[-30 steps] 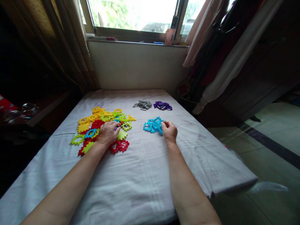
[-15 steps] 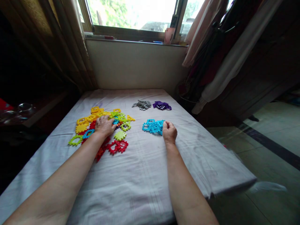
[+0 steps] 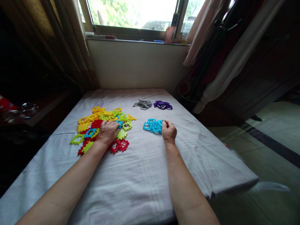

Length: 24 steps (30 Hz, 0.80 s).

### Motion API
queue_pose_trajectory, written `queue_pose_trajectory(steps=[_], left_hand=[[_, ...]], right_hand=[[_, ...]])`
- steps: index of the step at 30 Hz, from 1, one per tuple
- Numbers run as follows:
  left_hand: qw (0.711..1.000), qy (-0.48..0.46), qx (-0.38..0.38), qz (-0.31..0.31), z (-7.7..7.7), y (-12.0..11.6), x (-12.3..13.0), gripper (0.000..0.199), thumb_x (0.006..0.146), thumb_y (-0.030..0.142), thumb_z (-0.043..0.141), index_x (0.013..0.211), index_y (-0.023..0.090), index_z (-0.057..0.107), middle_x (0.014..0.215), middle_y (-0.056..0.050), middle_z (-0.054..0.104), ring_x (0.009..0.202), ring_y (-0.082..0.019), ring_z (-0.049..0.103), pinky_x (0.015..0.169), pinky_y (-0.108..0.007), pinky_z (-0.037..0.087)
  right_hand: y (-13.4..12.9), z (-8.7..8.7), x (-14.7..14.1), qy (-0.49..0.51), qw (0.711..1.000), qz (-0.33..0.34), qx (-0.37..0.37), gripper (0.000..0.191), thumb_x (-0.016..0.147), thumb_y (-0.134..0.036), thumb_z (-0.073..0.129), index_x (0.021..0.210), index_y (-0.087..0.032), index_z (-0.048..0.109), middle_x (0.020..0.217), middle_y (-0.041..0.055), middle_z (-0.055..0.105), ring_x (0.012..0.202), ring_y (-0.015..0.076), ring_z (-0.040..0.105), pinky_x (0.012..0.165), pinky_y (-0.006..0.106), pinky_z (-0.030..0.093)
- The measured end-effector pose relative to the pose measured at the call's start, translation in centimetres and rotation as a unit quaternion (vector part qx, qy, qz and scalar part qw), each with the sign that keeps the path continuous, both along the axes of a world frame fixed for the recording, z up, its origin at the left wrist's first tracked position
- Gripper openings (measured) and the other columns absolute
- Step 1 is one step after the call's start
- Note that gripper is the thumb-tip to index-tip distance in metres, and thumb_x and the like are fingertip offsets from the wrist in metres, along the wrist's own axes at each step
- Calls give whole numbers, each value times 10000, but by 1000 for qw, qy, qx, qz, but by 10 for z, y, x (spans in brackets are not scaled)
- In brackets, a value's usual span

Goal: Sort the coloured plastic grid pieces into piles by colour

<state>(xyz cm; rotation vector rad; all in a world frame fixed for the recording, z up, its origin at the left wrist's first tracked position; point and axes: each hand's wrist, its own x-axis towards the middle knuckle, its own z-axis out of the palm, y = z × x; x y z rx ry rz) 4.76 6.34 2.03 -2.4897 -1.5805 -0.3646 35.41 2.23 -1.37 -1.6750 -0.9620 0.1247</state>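
Observation:
A mixed pile of toothed plastic pieces lies at the left, with yellow pieces (image 3: 82, 127), red pieces (image 3: 123, 145) and green pieces (image 3: 122, 134). My left hand (image 3: 108, 132) rests on this pile, fingers curled at a blue piece (image 3: 120, 124); its fingertips are partly hidden. Right of centre is a heap of light blue pieces (image 3: 153, 125). My right hand (image 3: 169, 131) is closed at the heap's right edge, its fingers pinched on a blue piece. Farther back sit a grey heap (image 3: 142, 104) and a purple heap (image 3: 162, 105).
A pale cloth covers the table (image 3: 136, 187). Behind it stands a wall below a window, with a pink cup (image 3: 170, 34) on the sill. Clothes (image 3: 217, 78) hang at the right. Glass objects (image 3: 29, 108) are at the far left.
My left hand has moved slightly right and toward me over the pile, uncovering red and green pieces. My right hand has stayed almost in place at the blue heap.

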Motion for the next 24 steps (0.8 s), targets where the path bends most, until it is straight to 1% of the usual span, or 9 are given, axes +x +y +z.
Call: queue_pose_trajectory(steps=[6, 10, 12, 14, 16, 17, 20, 22, 24], left_hand=[[999, -7, 1, 34, 2, 6, 2, 229, 874, 316, 518, 980, 223, 698, 1066, -134, 737, 1003, -307, 661, 886, -435, 424], [999, -14, 8, 43, 6, 2, -4, 310, 926, 331, 426, 977, 212, 708, 1066, -140, 744, 960, -301, 681, 863, -433, 450], [997, -52, 20, 47, 9, -2, -8, 355, 941, 357, 401, 1012, 209, 716, 1103, -138, 743, 979, -296, 684, 875, -428, 468], [989, -140, 33, 45, 10, -6, -9, 370, 937, 391, 414, 1027, 217, 728, 1130, -120, 745, 1012, -281, 684, 908, -409, 484], [964, -261, 25, 42, 9, -11, -6, 383, 920, 448, 447, 1033, 225, 738, 1128, -96, 751, 1039, -257, 683, 938, -381, 496], [945, -325, 8, 42, 7, -13, -3, 408, 907, 494, 466, 1035, 222, 741, 1109, -90, 757, 1030, -248, 686, 936, -372, 506], [867, -488, -93, 38, 1, -20, 13, 581, 809, 681, 543, 1035, 185, 746, 1017, -92, 771, 932, -236, 701, 863, -368, 548], [827, -542, -148, 27, -2, -26, 26, 684, 721, 771, 589, 1013, 174, 753, 963, -88, 774, 861, -227, 701, 808, -367, 565], [810, -559, -175, 16, -6, -32, 38, 720, 665, 809, 616, 985, 180, 761, 933, -81, 774, 823, -219, 696, 783, -362, 569]], right_hand=[[-2, 1, -3, -9, 1000, 27, 12, 325, 814, -397, 511, 887, -188, 750, 831, 70, 762, 716, 191, 654, 733, 292, 512], [-4, 5, -5, -14, 999, 39, 8, 323, 832, -393, 513, 893, -182, 750, 830, 75, 757, 715, 195, 652, 746, 302, 521], [-5, 8, -9, -18, 999, 48, 12, 322, 843, -386, 512, 903, -175, 748, 839, 82, 756, 732, 201, 658, 765, 311, 528], [-6, 10, -16, -27, 997, 67, 18, 309, 853, -370, 509, 904, -177, 746, 853, 82, 758, 754, 202, 666, 784, 318, 535], [-7, 12, -28, -38, 993, 106, 26, 284, 860, -344, 513, 912, -185, 743, 888, 80, 763, 778, 198, 674, 807, 323, 542], [-8, 13, -35, -42, 990, 134, 27, 272, 861, -332, 521, 926, -188, 742, 909, 79, 764, 784, 194, 677, 814, 323, 546], [-13, 14, -56, -52, 972, 228, 15, 257, 855, -320, 571, 1016, -205, 734, 949, 63, 767, 758, 170, 684, 805, 308, 559], [-16, 14, -68, -46, 960, 277, -3, 279, 850, -342, 608, 1080, -228, 719, 964, 41, 772, 727, 154, 686, 771, 290, 564], [-19, 13, -76, -28, 950, 310, -16, 278, 852, -365, 618, 1082, -242, 714, 940, 23, 776, 712, 147, 690, 735, 272, 562]])
